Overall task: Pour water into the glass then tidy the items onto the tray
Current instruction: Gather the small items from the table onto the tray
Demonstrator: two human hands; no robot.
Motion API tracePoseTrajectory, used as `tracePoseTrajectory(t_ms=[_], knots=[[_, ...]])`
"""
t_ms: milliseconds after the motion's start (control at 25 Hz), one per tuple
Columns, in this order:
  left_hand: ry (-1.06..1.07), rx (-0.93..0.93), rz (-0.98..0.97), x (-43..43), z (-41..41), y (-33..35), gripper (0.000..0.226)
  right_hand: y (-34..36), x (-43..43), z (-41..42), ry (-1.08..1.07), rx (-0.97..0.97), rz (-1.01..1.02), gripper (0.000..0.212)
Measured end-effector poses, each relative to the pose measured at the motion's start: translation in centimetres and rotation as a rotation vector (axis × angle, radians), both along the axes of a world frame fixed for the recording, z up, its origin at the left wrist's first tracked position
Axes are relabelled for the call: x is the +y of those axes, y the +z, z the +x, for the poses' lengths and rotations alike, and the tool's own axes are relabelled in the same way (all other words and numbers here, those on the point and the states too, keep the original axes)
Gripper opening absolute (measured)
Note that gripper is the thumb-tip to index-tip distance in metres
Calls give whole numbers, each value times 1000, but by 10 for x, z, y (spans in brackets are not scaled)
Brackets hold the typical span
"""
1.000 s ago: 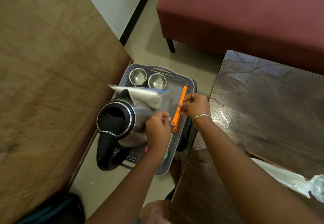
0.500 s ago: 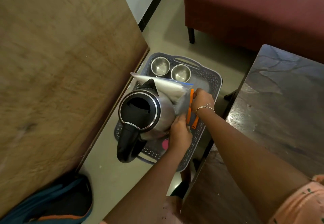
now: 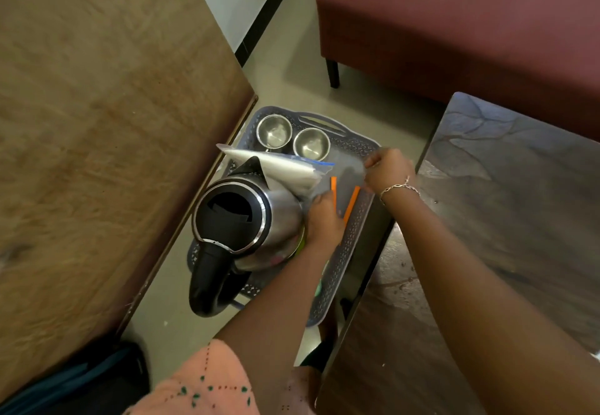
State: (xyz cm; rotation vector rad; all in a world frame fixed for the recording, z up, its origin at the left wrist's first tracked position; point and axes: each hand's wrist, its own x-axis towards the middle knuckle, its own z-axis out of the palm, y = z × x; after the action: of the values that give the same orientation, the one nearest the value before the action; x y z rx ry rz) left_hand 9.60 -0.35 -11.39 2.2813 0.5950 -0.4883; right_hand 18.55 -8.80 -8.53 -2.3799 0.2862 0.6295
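Between my fingers (image 3: 373, 163) the plastic bag (image 3: 345, 172) looks limp, slippery (light too); left hand (image 3: 324, 219) and right hand (image 3: 388, 167) each pinch an edge, the sensible hold.

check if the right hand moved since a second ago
Yes. The right hand has shifted toward the far end of the tray, from beside the orange strip up to nearly level with the steel cups, pinching the clear bag.
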Motion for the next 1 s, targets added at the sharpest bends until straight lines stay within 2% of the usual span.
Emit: tracePoseTrajectory(t_ms=[200,400,640,880,1000], knots=[[18,86,164,-7,23,-14,28,9,-28,-8,-144,16,192,37],[19,162,260,-8,16,-17,31,12,-54,-24,-209,67,286,35],[-73,150,208,-10,12,-15,24,16,-74,-39,-262,84,355,35],[-56,98,133,-12,6,-13,37,17,-84,-48,-258,99,377,33],[-84,69,184,-16,0,-8,37,17,-93,-51,-228,43,332,17]])
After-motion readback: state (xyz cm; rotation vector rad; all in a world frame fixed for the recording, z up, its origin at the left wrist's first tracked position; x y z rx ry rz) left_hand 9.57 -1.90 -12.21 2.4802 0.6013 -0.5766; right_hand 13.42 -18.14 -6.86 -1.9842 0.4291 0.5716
